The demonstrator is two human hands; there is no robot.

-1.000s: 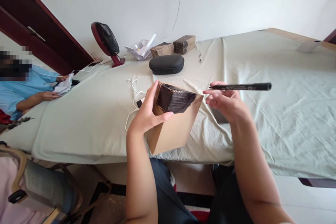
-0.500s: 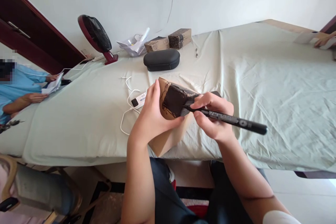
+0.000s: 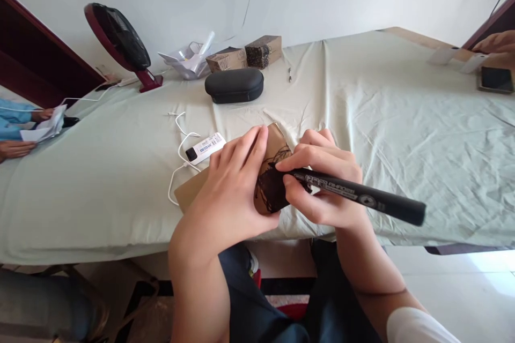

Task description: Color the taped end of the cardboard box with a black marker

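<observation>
A brown cardboard box point(image 3: 277, 142) lies tilted on the cloth near the table's front edge, with a dark scribbled patch point(image 3: 274, 187) on the face towards me. My left hand point(image 3: 231, 193) is wrapped over the box, thumb below and fingers on top, gripping it. In my right hand point(image 3: 325, 182) is a black marker pen point(image 3: 362, 193), pinched between thumb and fingers. Its tip end meets the dark patch, though the tip itself is mostly hidden by my fingers. Part of the box is covered by my left hand.
Behind the box are a black zip case point(image 3: 234, 86), two scribbled cardboard boxes point(image 3: 263, 51) and a plastic basket point(image 3: 191, 61). A fan point(image 3: 120, 43) stands left; a white power bank point(image 3: 206, 148) with cable lies nearer. People's hands show at both sides, a phone point(image 3: 495, 80) at right.
The box has been turned, its long body now pointing to the left under my left hand. My right hand still holds the marker against the dark patch. The whole view has shifted slightly.
</observation>
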